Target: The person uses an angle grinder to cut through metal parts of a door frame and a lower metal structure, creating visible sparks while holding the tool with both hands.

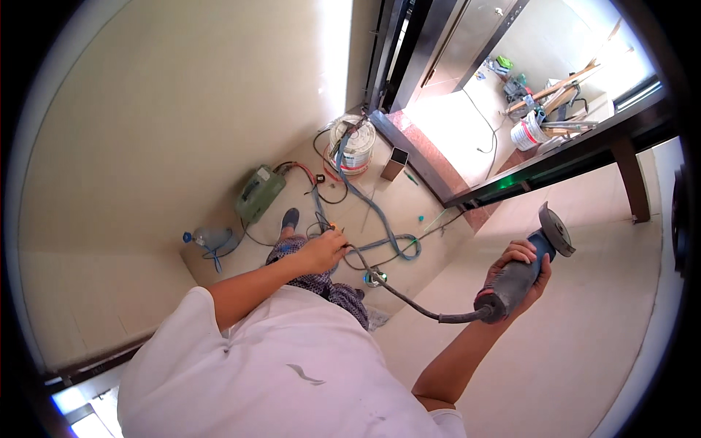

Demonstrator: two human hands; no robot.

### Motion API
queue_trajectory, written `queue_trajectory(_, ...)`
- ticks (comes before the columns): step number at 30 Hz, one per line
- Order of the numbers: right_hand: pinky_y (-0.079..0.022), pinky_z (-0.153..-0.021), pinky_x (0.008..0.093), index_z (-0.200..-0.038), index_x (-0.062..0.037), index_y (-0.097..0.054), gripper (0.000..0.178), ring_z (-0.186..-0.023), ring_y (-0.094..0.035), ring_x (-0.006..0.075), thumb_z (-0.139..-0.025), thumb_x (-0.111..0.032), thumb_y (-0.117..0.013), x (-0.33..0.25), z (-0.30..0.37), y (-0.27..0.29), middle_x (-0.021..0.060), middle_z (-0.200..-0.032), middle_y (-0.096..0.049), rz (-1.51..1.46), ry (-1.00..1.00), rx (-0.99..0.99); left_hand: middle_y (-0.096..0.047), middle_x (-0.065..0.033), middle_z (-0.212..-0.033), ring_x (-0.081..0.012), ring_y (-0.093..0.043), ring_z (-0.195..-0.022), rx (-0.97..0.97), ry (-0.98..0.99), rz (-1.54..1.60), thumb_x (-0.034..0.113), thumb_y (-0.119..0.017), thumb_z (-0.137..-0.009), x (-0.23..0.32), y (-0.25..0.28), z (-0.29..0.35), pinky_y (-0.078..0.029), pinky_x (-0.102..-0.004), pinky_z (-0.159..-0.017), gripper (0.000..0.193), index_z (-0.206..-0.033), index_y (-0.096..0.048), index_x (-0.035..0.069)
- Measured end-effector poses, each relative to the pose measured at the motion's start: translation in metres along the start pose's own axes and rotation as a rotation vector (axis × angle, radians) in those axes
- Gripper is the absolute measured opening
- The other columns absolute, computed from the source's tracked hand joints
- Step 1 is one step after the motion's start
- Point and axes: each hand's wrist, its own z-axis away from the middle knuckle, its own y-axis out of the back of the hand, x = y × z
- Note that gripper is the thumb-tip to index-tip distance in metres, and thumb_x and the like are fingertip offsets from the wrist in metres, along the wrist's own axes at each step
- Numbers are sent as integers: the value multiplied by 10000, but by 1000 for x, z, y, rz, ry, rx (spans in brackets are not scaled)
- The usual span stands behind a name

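Observation:
My right hand (527,264) is raised to the right, wrapped round the body of an angle grinder (511,286). The grinder has a dark, dusty body with a blue gear head. Its disc and guard (555,230) point up and away from me. From the grinder's rear end a dark power cord (409,303) loops down and across to my left hand (325,252). That hand is closed on the cord in front of my waist, with its fingertips partly hidden. A small orange piece shows just beyond its knuckles.
On the tiled floor stand a green welding machine (260,193), a white bucket (353,150) and a short brown square tube (394,164). Blue-grey cables (376,212) trail near my feet. A clear bottle (213,237) lies left. Beyond the dark metal door frame (540,171) stands another bucket (527,133).

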Motion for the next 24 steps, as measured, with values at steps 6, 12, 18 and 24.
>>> queue_trajectory(6, -597, -814, 293, -1145, -7, -520, 341, -874, -655, 149, -954, -135, -771, 91, -74, -8, 61, -1017, -588, -25, 153, -21, -627, -214, -1180, -434, -596, -1167, -120, -85, 60, 175, -633, -1067, -91, 77, -60, -493, -500, -1000, 197, -1173, -635, 9)
queue_trajectory(12, -590, -830, 313, -1240, 39, -507, 399, -895, -660, 163, -980, -144, -749, 223, -172, -15, 82, -1061, -586, 31, 267, -11, -640, -222, -1201, -428, -614, -1200, -293, -122, 132, 179, -659, -1028, -208, 186, -129, -506, -484, -1042, 295, -1268, -642, 8)
queue_trajectory(18, -580, -836, 307, -1225, 30, -528, 386, -903, -649, 159, -984, -170, -754, 338, -263, -4, 75, -1059, -611, 34, 209, 165, -702, -216, -1272, -400, -687, -1167, -241, 276, 74, 201, -667, -983, -379, 301, -154, -546, -490, -1018, 411, -1364, -644, 47)
queue_trajectory(24, -589, -819, 318, -1217, 30, -538, 394, -881, -664, 170, -972, -187, -758, 402, -325, 3, 77, -1042, -630, 55, 192, 319, -755, -198, -1214, -396, -716, -1150, -128, 599, 28, 286, -632, -1051, -538, 389, -154, -556, -481, -992, 377, -1353, -658, 61)
